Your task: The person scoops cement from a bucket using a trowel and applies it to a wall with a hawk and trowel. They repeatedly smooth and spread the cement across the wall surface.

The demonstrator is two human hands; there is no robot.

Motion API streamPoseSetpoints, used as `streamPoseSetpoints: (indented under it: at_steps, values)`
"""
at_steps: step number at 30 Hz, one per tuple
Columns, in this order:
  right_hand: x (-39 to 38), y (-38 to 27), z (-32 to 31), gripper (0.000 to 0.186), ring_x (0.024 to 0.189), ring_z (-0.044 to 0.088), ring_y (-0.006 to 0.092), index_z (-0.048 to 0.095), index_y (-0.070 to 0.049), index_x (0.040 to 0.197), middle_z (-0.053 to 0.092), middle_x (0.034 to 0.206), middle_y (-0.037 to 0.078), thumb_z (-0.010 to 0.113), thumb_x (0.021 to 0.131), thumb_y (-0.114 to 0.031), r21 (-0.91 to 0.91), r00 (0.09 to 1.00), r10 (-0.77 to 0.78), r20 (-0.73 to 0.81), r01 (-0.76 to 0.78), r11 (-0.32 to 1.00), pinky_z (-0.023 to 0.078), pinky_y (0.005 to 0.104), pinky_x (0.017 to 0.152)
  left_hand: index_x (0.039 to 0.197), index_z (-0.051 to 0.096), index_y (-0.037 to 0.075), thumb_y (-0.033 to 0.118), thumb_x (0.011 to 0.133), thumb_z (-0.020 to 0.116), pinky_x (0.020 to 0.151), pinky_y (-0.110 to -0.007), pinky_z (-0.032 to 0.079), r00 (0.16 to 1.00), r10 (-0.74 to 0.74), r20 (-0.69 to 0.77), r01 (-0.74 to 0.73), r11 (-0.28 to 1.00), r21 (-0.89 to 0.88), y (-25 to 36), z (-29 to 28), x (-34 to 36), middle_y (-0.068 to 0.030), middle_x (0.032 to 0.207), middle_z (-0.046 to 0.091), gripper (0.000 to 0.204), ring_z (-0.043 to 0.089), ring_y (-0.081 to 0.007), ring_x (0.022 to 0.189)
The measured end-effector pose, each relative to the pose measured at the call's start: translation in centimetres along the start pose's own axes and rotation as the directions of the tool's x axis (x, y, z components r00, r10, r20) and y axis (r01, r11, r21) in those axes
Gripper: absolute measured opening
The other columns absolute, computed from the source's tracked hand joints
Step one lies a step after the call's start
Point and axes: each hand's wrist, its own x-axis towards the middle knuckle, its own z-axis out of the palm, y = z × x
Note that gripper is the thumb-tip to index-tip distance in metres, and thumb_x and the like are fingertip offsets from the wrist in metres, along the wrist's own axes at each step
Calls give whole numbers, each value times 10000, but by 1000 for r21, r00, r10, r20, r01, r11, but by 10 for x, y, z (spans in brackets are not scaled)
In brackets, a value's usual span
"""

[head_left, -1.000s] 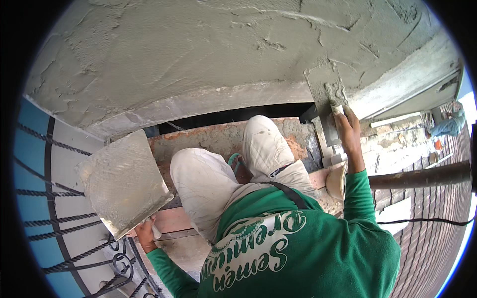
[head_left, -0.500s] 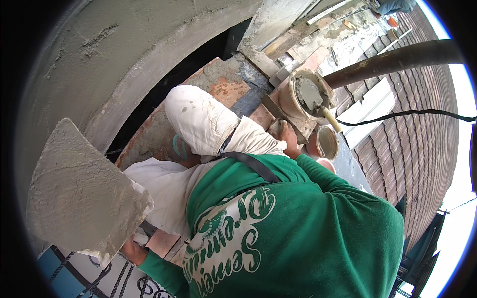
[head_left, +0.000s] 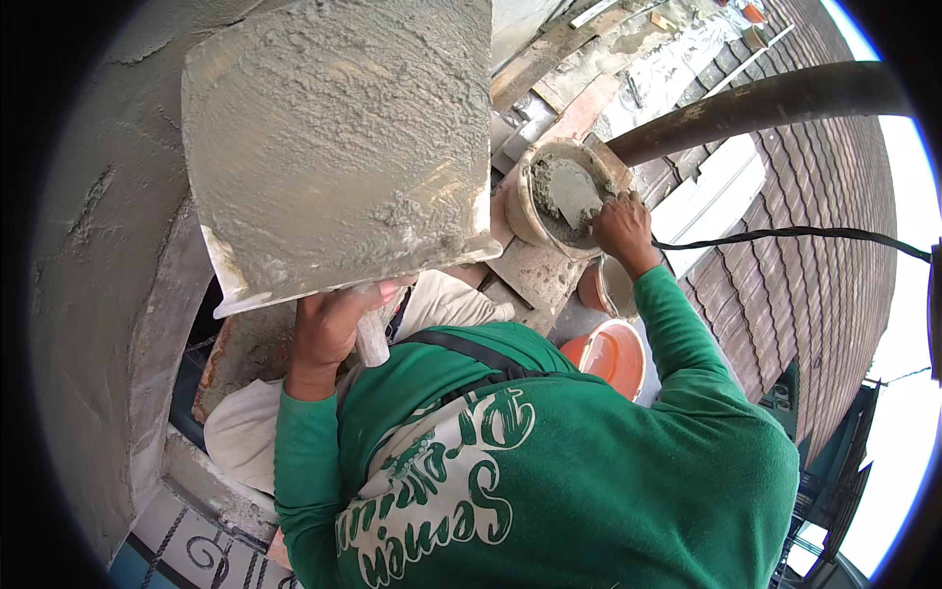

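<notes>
Plaster-coated hawk board (head_left: 339,147) sits raised at upper left, its handle (head_left: 371,334) enclosed in the left hand (head_left: 329,329), grip fully closed. Right hand (head_left: 620,228) is closed around a trowel (head_left: 574,196), blade resting in wet mortar inside a bucket (head_left: 549,191). Orange bucket (head_left: 608,355) stands below, near the right sleeve.

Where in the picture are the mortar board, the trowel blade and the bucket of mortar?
mortar board (head_left: 339,137), head view: on the middle of its mortar-smeared face.
trowel blade (head_left: 572,193), head view: on the flat of the blade, inside the bucket.
bucket of mortar (head_left: 518,208), head view: on its left outer wall.
</notes>
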Motion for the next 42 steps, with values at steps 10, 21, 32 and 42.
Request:
streamPoseSetpoints:
  at_steps: [10,21,32,42]
  values:
    - [6,61,26,386,953,721,391,658,20,1043,721,912,230,665,902,-339,142,984,30,176,-55,988,565,518,801,1234,619,-71,133,891,678,964,-364,572,935,-262,239,353,654,-669,-49,132,134,-144,1160,682,404,679,-230,1082]
    - [109,72,11,168,738,733,285,748,-92,713,743,792,138,627,810,-156,-259,953,-304,-21,288,922,522,413,605,1317,567,-37,188,943,691,1039,-450,538,900,-360,245,428,631,-647,-86,172,159,-140,1286,605,454,596,-268,1231]
    - [109,39,43,247,873,748,349,774,-57,868,756,903,190,576,813,-194,-29,917,-253,307,275,961,582,463,787,1341,520,-42,213,952,686,1050,-387,526,885,-315,342,465,624,-628,-103,179,162,-119,1282,578,494,599,-213,1161]
    - [88,42,77,426,941,731,415,765,-3,956,739,981,265,624,849,-390,249,847,-229,480,119,961,583,496,859,1297,591,-3,191,950,691,941,-313,503,882,-245,403,437,747,-501,-100,171,160,-60,1145,650,410,617,-146,1051]
